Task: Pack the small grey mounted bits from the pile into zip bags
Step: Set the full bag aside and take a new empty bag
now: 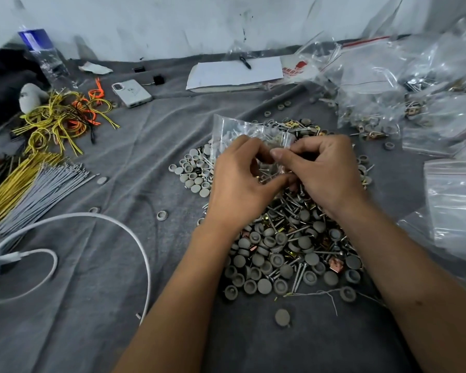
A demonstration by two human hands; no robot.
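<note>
A pile of small grey mounted bits, mixed with screws and brass clips, lies on the grey cloth in the middle. Above its far half both hands hold a clear zip bag that has some parts inside. My left hand pinches the bag's near edge with curled fingers. My right hand pinches the same edge from the right, its thumb tip meeting the left fingers. One loose grey bit lies apart, nearer to me.
Filled zip bags are heaped at the back right, with flat bags at the right edge. Yellow, orange and grey wire bundles lie at the left, beside a white cable. A phone, a notebook with a pen and a bottle sit at the back.
</note>
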